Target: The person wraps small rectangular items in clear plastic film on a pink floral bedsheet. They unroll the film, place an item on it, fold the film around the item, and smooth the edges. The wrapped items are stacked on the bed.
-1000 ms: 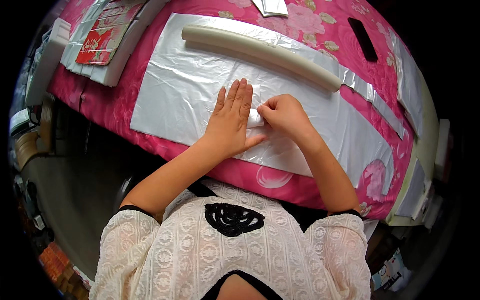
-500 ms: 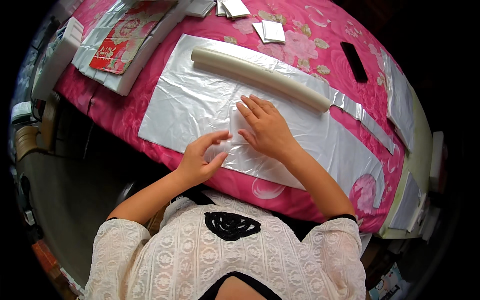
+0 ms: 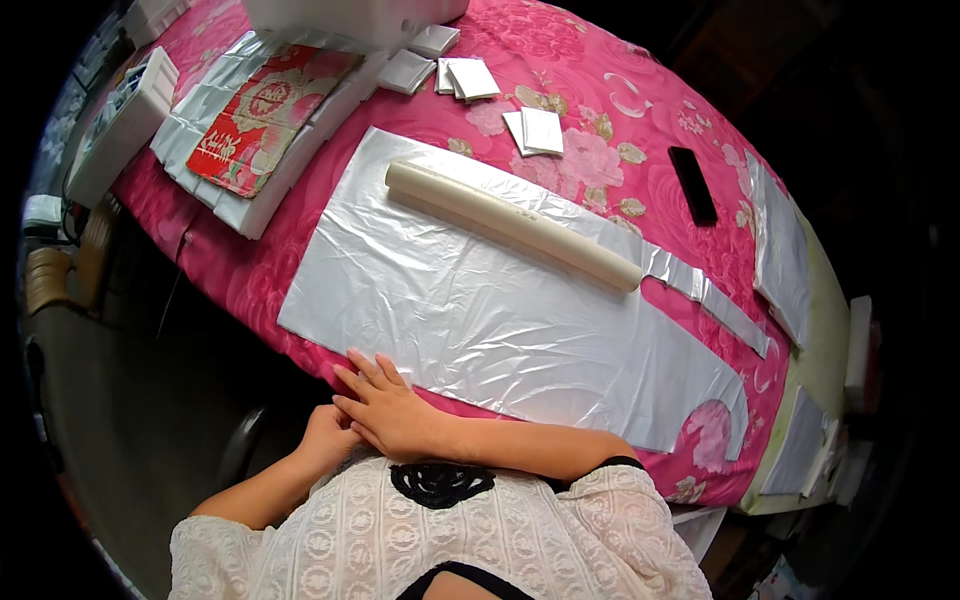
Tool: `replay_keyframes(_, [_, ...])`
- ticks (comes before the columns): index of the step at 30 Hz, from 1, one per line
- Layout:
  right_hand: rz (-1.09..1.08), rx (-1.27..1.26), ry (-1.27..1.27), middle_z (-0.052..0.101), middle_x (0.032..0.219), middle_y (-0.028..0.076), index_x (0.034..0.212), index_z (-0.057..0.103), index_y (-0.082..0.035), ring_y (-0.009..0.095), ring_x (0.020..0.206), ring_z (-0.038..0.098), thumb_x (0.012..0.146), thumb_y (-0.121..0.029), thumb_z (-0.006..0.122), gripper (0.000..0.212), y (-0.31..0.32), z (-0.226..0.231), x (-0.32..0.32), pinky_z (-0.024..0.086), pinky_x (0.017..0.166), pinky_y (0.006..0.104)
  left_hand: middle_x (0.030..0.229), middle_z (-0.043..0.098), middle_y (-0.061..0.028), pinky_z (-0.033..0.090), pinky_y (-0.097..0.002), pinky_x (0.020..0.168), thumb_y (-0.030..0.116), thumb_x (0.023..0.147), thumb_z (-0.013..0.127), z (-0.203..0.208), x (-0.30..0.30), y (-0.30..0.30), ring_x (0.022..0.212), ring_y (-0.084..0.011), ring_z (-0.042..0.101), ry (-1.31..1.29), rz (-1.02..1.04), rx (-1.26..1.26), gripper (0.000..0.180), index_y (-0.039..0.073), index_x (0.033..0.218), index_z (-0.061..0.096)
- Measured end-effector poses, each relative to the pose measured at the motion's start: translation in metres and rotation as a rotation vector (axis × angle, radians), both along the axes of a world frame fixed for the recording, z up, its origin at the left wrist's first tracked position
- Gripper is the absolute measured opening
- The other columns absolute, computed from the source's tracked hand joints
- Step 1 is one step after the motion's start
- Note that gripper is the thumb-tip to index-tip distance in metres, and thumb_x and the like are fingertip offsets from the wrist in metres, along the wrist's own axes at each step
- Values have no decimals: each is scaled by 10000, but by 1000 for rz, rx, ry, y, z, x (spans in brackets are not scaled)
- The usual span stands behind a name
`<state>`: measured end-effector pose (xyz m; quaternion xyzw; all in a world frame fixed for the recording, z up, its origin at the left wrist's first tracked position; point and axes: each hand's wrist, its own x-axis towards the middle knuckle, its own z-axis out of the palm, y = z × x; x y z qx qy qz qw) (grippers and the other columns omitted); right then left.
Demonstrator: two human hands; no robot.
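A silvery-white plastic bag (image 3: 470, 340) with two strap-like handles lies spread on the table. A long pale tube (image 3: 510, 225) rests diagonally across its far half. My right hand (image 3: 390, 410) reaches across to the left, fingers stretched out at the bag's near edge. Beside those fingers is a small pale patch that I cannot make out. Just left of it, close to my body, my left hand (image 3: 326, 438) meets the right one at the table's edge. Its fingers are partly hidden, and I see nothing held in either hand.
A pink floral cloth (image 3: 600, 130) covers the table. Folded white packets (image 3: 540, 130) lie beyond the tube, and a black phone (image 3: 692, 186) to their right. A red printed cardboard piece (image 3: 262, 120) tops a silvery stack at left. A white foam box (image 3: 350, 20) stands behind.
Both hands have moved from the middle of the bag toward my body and to the left, coming together at its near edge. The view has shifted; the tube still lies on the bag.
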<state>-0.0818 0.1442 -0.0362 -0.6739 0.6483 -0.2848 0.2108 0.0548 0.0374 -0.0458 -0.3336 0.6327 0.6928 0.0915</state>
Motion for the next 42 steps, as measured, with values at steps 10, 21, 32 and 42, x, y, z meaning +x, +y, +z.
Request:
replay_keyframes(10, [-741,-142,-352,644,804,57,839,656,-63,176,815,596,782,-140,674,98,13,36,-234,450,718,291,1034,626,-116,523,-255,714,-27,734,647,47,-43,-14,822,-156,636,347,-115,-482,325,4,1055,601])
replay_keyframes(21, [-1428,105,400,642,1007,166,1020,650,-43,303,965,597,762,-349,654,400,-9,11,-362,454,846,399,1071,619,-139,514,-275,750,3,738,657,52,-48,-5,886,-205,631,365,-268,-503,309,4,1042,603])
replay_keyframes(32, [-866,235,197,563,1065,185,1134,569,6,336,1000,524,786,-333,663,494,148,47,-192,431,869,391,1132,596,-140,499,-345,807,22,720,655,62,-95,4,976,-284,608,655,-620,-857,354,18,1066,583])
replay_keyframes(42, [-806,179,317,257,1444,191,1356,367,-38,322,1335,245,915,-372,429,557,227,2,-112,187,1088,423,1466,-4,-278,213,-468,1075,294,772,649,22,-188,88,1355,-441,86,733,-721,-1062,812,36,1411,218])
